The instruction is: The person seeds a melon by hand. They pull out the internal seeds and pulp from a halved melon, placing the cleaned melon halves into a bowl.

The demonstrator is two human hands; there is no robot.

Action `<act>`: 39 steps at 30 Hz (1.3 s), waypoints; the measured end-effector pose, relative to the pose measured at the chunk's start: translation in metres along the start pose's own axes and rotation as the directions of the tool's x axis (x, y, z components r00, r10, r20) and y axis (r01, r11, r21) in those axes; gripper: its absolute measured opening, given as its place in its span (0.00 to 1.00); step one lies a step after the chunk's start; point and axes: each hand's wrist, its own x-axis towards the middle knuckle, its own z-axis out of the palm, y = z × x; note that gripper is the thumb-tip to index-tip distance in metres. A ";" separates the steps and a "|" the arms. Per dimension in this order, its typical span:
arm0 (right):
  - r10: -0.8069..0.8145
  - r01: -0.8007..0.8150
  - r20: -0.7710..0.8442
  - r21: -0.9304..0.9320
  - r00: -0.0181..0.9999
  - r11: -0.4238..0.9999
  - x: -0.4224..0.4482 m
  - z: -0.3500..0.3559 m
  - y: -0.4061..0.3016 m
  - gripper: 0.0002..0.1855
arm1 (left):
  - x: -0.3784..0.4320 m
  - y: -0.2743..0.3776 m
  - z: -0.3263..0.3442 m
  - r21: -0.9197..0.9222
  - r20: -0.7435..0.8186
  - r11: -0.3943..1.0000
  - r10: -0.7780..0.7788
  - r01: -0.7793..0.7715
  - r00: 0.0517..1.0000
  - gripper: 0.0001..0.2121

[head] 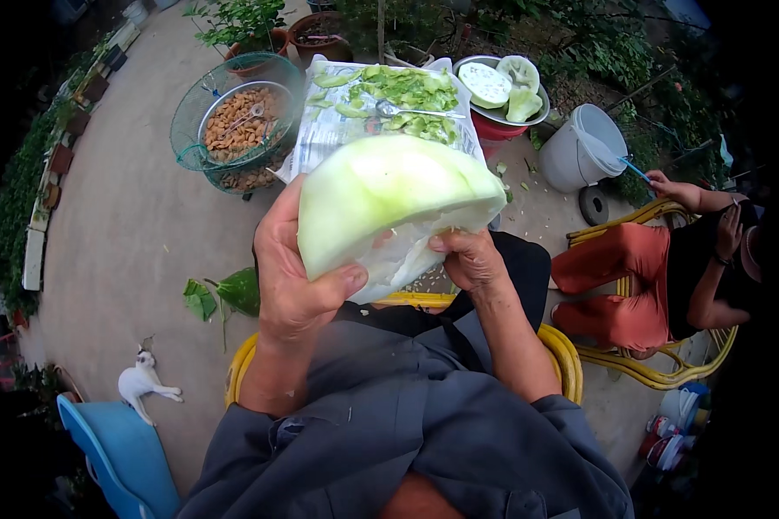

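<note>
A large peeled piece of pale green gourd (pixel 396 188) is held up in front of my lap, its hollow white inside tilted towards me. My left hand (pixel 298 266) grips its left end, the thumb on the cut rim. At the lower right, my right hand (pixel 470 256) holds the rim, with its thumb reaching into the hollow. Beyond the gourd, green peelings (pixel 402 91) lie on a newspaper-covered table (pixel 321 133), together with a metal spoon (pixel 422 111). The fingers under the gourd are mostly hidden.
Left of the table stands a green mesh basket (pixel 185 123) with a bowl of almond-like kernels (pixel 243 123). Gourd pieces (pixel 487 84) fill a metal basin (pixel 542 107) at right, near a white bucket (pixel 581 149). Another person (pixel 649 279) sits right; a white cat (pixel 139 383) lies left.
</note>
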 end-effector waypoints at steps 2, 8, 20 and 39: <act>-0.023 0.021 0.046 0.049 0.999 0.999 -0.002 -0.005 0.001 0.38 | 0.005 0.000 -0.002 -0.003 0.040 1.000 -0.014 0.014 0.999 0.33; -0.073 0.088 -0.081 0.200 0.994 0.976 -0.011 -0.002 0.002 0.32 | 0.024 -0.005 -0.009 0.095 0.094 0.985 -0.150 0.141 0.984 0.30; -0.074 0.125 -0.245 0.201 0.967 0.972 -0.006 -0.060 -0.021 0.36 | 0.068 -0.067 -0.007 0.039 0.066 0.935 -0.355 0.354 0.932 0.31; -0.281 0.389 -0.491 0.131 0.825 0.912 0.112 -0.182 -0.142 0.31 | 0.100 -0.211 -0.079 0.405 0.430 0.525 -0.832 0.749 0.351 0.20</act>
